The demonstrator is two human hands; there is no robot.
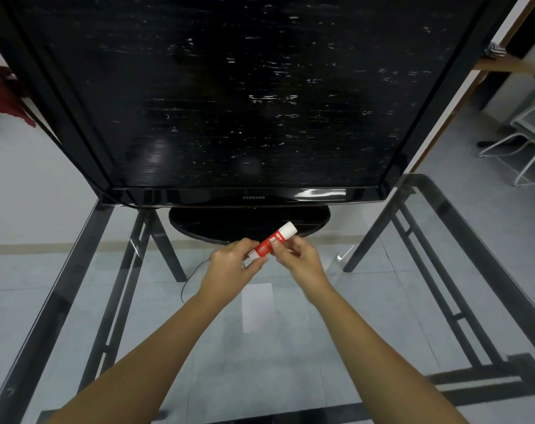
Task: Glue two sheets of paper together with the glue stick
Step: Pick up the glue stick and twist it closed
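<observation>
I hold the glue stick (272,241) in the air with both hands: my left hand (232,267) pinches its base, my right hand (300,255) grips the middle, cap pointing away, probably to uncap it. The paper (257,307) lies mid-tabletop below, the glass table (462,228) bare around it, the monitor (229,96) along the far edge.

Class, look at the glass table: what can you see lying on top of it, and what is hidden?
On the glass table stand a Samsung monitor on its oval base, and a white paper lies flat. Whether it is one sheet or two stacked cannot be told.
</observation>
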